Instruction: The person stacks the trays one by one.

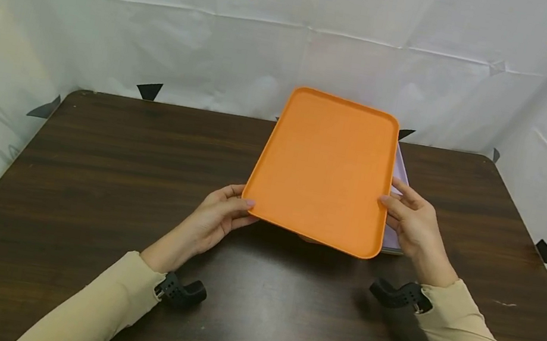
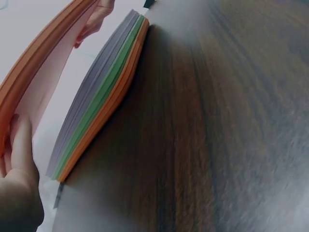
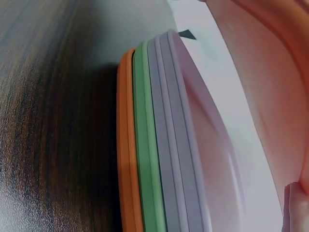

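Observation:
An orange tray (image 1: 325,167) is lifted off a stack of trays (image 1: 402,174) and tilted, its near edge low. My left hand (image 1: 222,216) grips its near left corner, thumb on top. My right hand (image 1: 409,217) holds its right edge, thumb on the rim. In the left wrist view the raised orange tray (image 2: 34,63) hangs above the stack (image 2: 96,96), which shows purple, green and orange layers. The right wrist view shows the same stack (image 3: 154,145) edge-on, with the raised tray (image 3: 260,87) at the right.
The stack rests on a dark wooden table (image 1: 88,176) that fills most of the head view. White sheeting (image 1: 114,17) with yellow and black triangles walls in the back and sides. Black wrist camera mounts (image 1: 179,292) sit at both cuffs.

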